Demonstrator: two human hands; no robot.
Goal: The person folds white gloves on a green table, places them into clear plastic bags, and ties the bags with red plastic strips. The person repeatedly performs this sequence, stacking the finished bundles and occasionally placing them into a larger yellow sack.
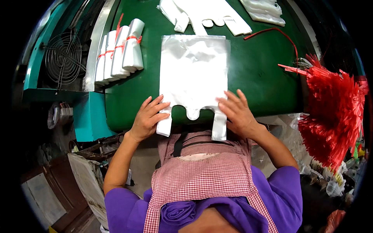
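Covering bag point(194, 73) edge: blurred right hand point(237, 112)

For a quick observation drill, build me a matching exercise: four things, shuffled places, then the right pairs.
Things
1. Flat white bags
2. Tied white bundles
3. Red strip bunch
4. Round wire grille

Places
A. Right of the green table
B. Far left of the picture, beyond the table's metal edge
C. Under the fingers of the left hand and right hand
D. Toward the table's left edge

Pairs: 1-C, 2-D, 3-A, 4-B
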